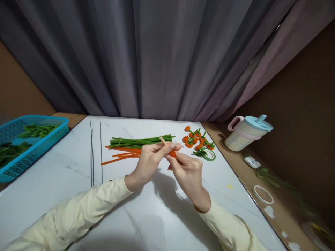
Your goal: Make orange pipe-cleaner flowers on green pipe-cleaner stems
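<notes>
My left hand (153, 157) is closed in a pinch on a thin wooden stick (162, 140), which slants up to the left. Wound around the stick's lower end is an orange pipe cleaner (172, 153), pinched by the fingers of my right hand (190, 170). Both hands meet above the table, and some fingertips are hidden. Behind them lies a bundle of green pipe cleaners (138, 141), with loose orange pipe cleaners (121, 156) in front of it. Several small orange pumpkin-like pieces with green stems (195, 139) are grouped to the right.
A roll of green tape (211, 156) lies by the orange pieces. Thin dark wires (101, 150) lie left on the white table (65, 174). A blue basket (56, 130) holds green fuzzy pieces. At right stand a lidded cup (242, 136), an earbud case (251, 162) and a white ring (263, 194).
</notes>
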The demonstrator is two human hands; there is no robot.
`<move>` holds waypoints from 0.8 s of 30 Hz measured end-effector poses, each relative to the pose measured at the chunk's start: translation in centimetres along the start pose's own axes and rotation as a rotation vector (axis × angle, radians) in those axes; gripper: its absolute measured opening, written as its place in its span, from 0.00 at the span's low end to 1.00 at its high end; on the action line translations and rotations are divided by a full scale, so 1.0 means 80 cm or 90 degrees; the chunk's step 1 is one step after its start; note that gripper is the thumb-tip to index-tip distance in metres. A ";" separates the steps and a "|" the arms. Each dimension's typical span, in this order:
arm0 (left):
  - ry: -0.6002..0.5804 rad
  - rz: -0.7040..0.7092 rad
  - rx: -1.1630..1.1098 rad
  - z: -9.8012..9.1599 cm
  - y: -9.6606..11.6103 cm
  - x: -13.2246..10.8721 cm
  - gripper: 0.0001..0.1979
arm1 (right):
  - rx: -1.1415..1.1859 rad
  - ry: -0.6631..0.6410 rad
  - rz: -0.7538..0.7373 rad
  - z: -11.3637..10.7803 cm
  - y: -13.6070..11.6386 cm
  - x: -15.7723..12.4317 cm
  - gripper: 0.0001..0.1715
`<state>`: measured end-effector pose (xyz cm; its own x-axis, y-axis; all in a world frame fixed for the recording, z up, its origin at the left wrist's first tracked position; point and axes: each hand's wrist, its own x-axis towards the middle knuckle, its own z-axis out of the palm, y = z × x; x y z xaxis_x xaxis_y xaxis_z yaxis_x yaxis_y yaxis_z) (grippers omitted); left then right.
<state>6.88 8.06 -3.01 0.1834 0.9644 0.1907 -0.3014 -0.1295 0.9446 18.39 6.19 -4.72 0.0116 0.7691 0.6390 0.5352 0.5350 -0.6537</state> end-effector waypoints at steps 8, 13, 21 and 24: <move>0.031 0.000 -0.035 0.006 -0.016 -0.003 0.11 | -0.198 0.067 -0.173 0.005 0.009 -0.003 0.15; 0.058 -0.030 -0.090 0.009 -0.036 -0.005 0.11 | -0.271 0.058 -0.206 0.015 0.023 -0.009 0.13; 0.082 -0.091 -0.059 -0.007 -0.075 0.009 0.15 | -0.232 -0.029 -0.094 0.038 0.061 -0.019 0.16; 0.099 -0.114 0.004 -0.016 -0.088 0.012 0.16 | -0.205 -0.065 -0.051 0.046 0.073 -0.025 0.15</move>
<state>7.94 10.22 -9.82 0.0865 0.9960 -0.0236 -0.2714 0.0464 0.9614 18.39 9.09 -11.28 -0.1175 0.7691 0.6283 0.7703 0.4699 -0.4311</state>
